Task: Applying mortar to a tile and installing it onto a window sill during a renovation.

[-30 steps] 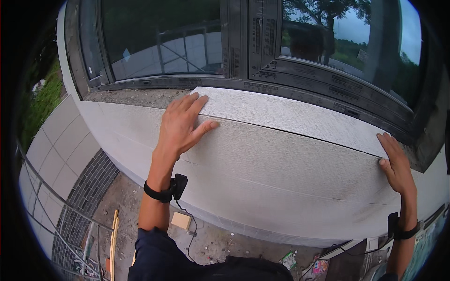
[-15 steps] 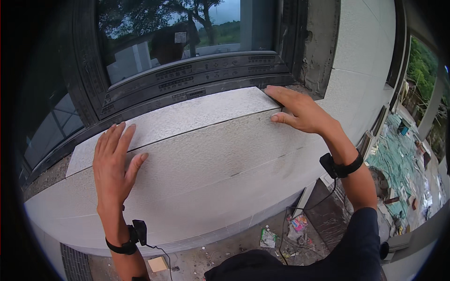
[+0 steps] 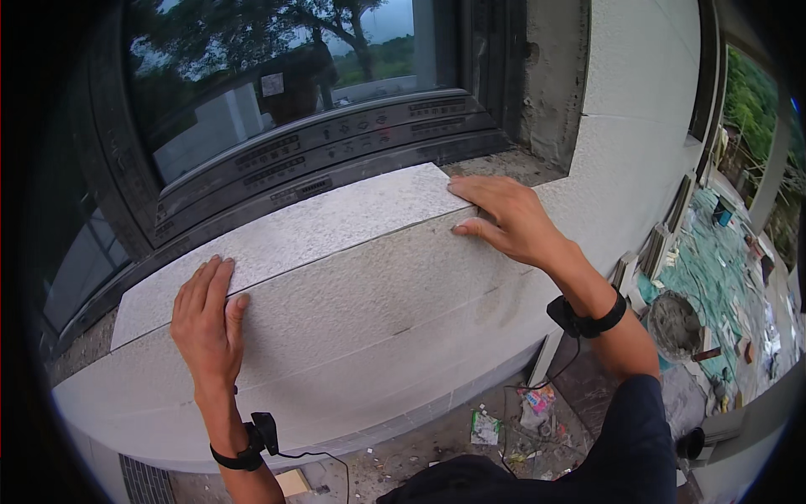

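Note:
A long white textured tile (image 3: 336, 214) lies on the sill below the window, its front edge along the top of the wall face. My left hand (image 3: 206, 328) rests near its left part, fingers together and stretched over the top, thumb held apart along the front edge. At the tile's right end is my right hand (image 3: 512, 218). Its outstretched fingers touch that end from above, and the thumb points left at the front edge. Neither hand closes round the tile. The underside of the tile is hidden.
Behind the tile stands a dark window frame (image 3: 336, 139) with reflecting glass. Rough mortar (image 3: 550, 92) borders the opening on the right. A bucket of grey mortar (image 3: 674, 323) and green sheeting (image 3: 714, 269) lie at right. Litter (image 3: 485, 427) is scattered on the floor below.
The view has shifted. The tile's right end now sits farther from the window frame, and bare sill shows behind it. Both hands have stayed at the tile, the left drawn slightly toward its front edge.

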The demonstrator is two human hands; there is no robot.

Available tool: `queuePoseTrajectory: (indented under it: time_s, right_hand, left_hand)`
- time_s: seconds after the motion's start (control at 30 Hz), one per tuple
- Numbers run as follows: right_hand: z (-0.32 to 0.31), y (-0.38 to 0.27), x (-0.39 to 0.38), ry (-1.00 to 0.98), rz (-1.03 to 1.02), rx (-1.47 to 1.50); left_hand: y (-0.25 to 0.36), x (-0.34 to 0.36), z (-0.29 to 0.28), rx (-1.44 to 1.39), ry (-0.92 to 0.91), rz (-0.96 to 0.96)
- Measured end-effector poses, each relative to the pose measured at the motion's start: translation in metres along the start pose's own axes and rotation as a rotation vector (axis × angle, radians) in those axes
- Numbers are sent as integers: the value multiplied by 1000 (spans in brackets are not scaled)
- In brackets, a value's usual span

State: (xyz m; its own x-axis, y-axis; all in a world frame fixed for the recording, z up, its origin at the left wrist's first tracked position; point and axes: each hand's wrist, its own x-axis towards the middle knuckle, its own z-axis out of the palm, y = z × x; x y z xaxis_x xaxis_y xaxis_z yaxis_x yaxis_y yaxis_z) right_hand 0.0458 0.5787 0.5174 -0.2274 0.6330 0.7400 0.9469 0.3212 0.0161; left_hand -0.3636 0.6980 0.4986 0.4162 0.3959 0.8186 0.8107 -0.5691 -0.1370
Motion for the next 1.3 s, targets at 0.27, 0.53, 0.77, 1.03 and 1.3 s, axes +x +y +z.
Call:
queuePoseTrajectory:
  time_s: [0.27, 0.53, 0.77, 1.03, 1.3]
  right_hand:
    - [4, 6, -5, 45, -13, 7]
    - [-14, -17, -5, 37, 174, 107]
    - [3, -154, 57, -62, -85, -68]
    - [128, -349, 169, -225, -245, -203]
    - [158, -374, 177, -218, -122, -304]
  left_hand:
    - [7, 9, -8, -75, 18, 59]
    - [-79, -55, -60, -206, 255, -29]
    - [-230, -114, -94, -228, 338, -246]
    - [-258, -99, -56, -323, 416, 63]
    - [-265, -99, -47, -386, 506, 77]
